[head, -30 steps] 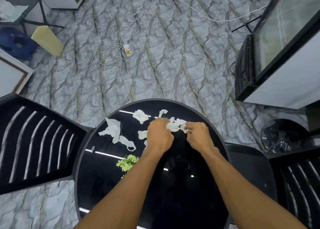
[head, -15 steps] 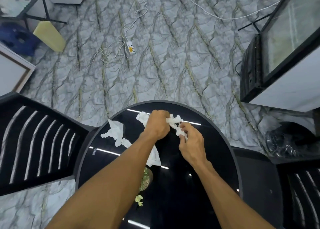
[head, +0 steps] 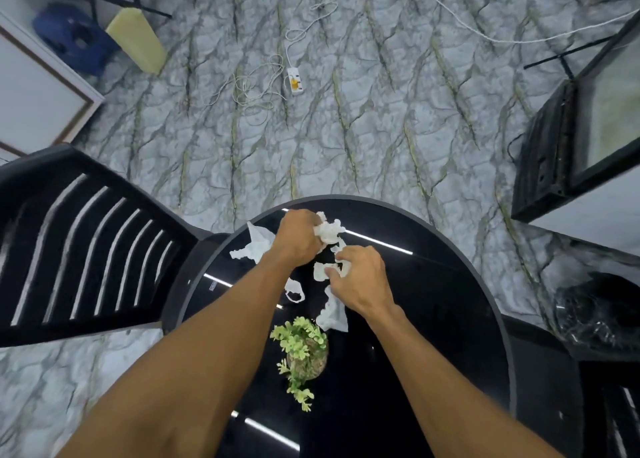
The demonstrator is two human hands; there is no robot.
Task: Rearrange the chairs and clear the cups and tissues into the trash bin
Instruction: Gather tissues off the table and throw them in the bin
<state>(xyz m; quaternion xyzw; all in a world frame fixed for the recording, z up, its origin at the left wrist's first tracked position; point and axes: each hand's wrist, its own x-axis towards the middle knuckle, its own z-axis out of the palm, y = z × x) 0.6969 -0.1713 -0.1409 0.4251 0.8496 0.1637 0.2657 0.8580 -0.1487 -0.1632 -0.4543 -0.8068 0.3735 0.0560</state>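
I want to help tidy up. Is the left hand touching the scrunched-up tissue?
Touching. The head view shows the left hand gripping the scrunched-up tissue.

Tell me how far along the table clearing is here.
Done: no cups show on the table. In hand: the left hand grips a tissue wad; the right hand pinches another scrap. Left: loose tissues beside the left hand and by the plant, then carrying all to the bin.

You're looking at a glossy black table (head: 450, 302), mirror-smooth, with light strips reflected in it. The tissues (head: 327, 231) are thin, matt white paper, crumpled and torn. The chair (head: 86, 250) has black slats with a slight sheen. The floor (head: 381, 128) is smooth, marble-patterned tile. The plant (head: 301, 343) has plastic-looking leaves. The bin liner (head: 595, 315) is shiny, crinkled plastic.
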